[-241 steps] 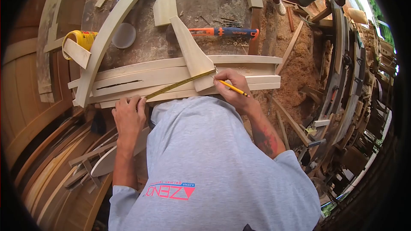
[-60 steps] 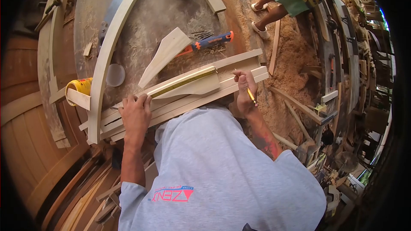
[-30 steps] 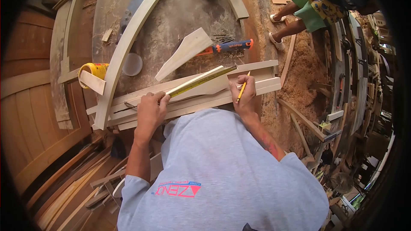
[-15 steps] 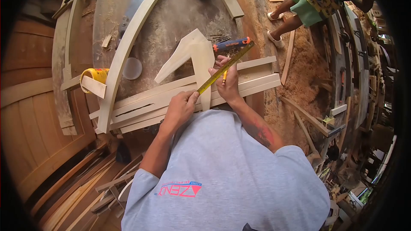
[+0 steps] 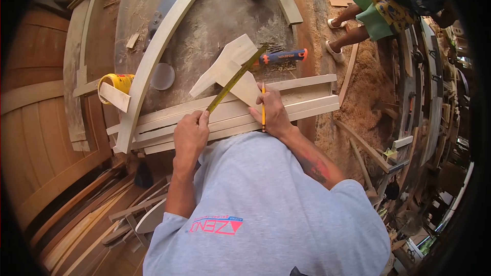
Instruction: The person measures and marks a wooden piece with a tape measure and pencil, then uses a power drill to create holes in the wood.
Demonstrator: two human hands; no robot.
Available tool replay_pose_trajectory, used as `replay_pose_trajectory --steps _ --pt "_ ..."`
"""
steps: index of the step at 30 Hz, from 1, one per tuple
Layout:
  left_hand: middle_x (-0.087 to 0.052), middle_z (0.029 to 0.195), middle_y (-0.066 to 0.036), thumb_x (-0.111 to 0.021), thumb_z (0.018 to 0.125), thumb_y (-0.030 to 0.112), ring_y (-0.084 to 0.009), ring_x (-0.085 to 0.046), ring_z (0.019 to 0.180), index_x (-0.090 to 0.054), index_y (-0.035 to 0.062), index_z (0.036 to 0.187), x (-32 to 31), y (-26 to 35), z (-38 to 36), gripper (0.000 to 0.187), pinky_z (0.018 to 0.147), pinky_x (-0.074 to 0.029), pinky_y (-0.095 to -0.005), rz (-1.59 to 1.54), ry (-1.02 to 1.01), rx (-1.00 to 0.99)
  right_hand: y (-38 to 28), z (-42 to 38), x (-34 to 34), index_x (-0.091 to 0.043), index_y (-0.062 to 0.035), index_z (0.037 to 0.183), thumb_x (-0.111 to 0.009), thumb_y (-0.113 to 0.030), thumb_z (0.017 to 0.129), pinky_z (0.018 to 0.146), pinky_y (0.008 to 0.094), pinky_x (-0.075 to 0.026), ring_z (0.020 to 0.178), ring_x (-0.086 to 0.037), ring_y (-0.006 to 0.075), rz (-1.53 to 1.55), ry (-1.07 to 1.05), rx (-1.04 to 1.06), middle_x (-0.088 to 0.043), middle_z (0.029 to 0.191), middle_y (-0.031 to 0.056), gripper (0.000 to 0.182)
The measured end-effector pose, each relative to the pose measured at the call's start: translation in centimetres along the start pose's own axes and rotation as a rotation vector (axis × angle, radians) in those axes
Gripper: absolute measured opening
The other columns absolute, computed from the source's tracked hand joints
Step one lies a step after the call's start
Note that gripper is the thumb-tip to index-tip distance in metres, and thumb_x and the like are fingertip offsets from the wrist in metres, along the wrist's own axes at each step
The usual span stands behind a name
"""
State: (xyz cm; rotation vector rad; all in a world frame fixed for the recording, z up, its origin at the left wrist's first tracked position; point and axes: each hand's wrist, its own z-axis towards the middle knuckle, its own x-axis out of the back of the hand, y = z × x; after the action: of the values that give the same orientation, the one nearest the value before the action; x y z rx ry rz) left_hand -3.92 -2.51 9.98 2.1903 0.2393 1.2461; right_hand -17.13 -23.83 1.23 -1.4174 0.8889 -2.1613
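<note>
From my remote seat, looking down through the head camera, I see the left hand (image 5: 192,134) curled around the near end of a yellow tape measure (image 5: 234,79), thumb on top. The tape slants out to the far right, crosses a short shaped board (image 5: 245,90) and reaches close to a tool handle (image 5: 284,56) in blue and orange.

The right hand (image 5: 274,108) has its fingers bent around a pencil (image 5: 263,105), and its thumb and fingers also sit at the near right end of the short board. I cannot tell how firmly it grips that wood.

The short board lies slantwise, its near part over a row of long rails (image 5: 307,91) along the near side of the workbench (image 5: 197,36). Its far end overlaps a second shaped board (image 5: 236,51), which lies on the bench beyond the rails.

On the left I have a long curved beam (image 5: 163,46) crossing over the rails' left end. A yellow tub (image 5: 121,81) stands just left of it, and a round disc (image 5: 163,76) lies to its right. At the far right I see a co-worker (image 5: 376,18) on the sawdust-covered floor.
</note>
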Motion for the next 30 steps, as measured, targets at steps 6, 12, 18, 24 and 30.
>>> replay_pose_trajectory --steps 6,12,18,24,30 --pt "-0.069 0.094 -0.024 -0.054 0.100 0.036 -0.0448 -0.066 0.088 -0.075 0.0079 0.104 1.6 -2.5 -3.8 0.036 0.079 -0.051 -0.0536 0.236 -0.081 0.154 -0.7 -3.5 2.9 -0.048 -0.0045 0.101 -0.086 -0.009 0.074 0.096 0.0476 -0.047 0.114 -0.054 0.0419 0.037 -0.101 -0.078 -0.055 0.127 0.0252 0.046" --pt "-0.068 0.090 -0.025 -0.057 0.097 0.032 -0.0437 -0.065 0.088 -0.074 0.0058 0.099 -0.6 -3.4 -6.5 0.031 0.078 -0.052 -0.0538 0.228 -0.125 0.221 -0.6 -2.8 4.6 -0.049 -0.0031 0.104 -0.087 -0.017 0.077 0.090 0.0450 -0.049 0.105 -0.057 0.0391 0.085 -0.136 -0.095 -0.056 0.119 0.0234 0.048" --pt "-0.067 0.089 -0.022 -0.058 0.098 0.031 -0.0428 -0.064 0.085 -0.074 0.0065 0.098 -1.6 -4.5 -7.9 0.030 0.075 -0.052 -0.0534 0.228 -0.050 0.182 -1.9 0.3 3.8 -0.054 0.0019 0.122 -0.059 -0.021 0.102 0.085 0.0351 -0.050 0.095 -0.061 0.0220 0.486 0.152 -0.274 -0.064 0.102 0.0140 0.031" --pt "-0.067 0.090 -0.021 -0.058 0.098 0.032 -0.0418 -0.065 0.085 -0.074 0.0076 0.099 -2.3 -5.0 -8.5 0.029 0.073 -0.053 -0.0529 0.252 -0.013 0.177 -1.4 0.6 0.4 -0.061 0.0023 0.111 -0.058 -0.009 0.099 0.079 0.0255 -0.050 0.083 -0.059 0.0088 0.716 0.050 -0.486 -0.068 0.095 0.0074 0.017" --pt "-0.067 0.090 -0.021 -0.058 0.098 0.032 -0.0413 -0.065 0.086 -0.074 0.0075 0.099 -2.6 -5.0 -8.7 0.029 0.073 -0.053 -0.0527 0.256 0.013 0.182 0.3 -0.4 -0.9 -0.065 0.0001 0.095 -0.069 -0.001 0.090 0.059 0.0236 -0.048 0.068 -0.060 0.0057 0.521 0.075 -0.359 -0.067 0.077 0.0033 0.007"
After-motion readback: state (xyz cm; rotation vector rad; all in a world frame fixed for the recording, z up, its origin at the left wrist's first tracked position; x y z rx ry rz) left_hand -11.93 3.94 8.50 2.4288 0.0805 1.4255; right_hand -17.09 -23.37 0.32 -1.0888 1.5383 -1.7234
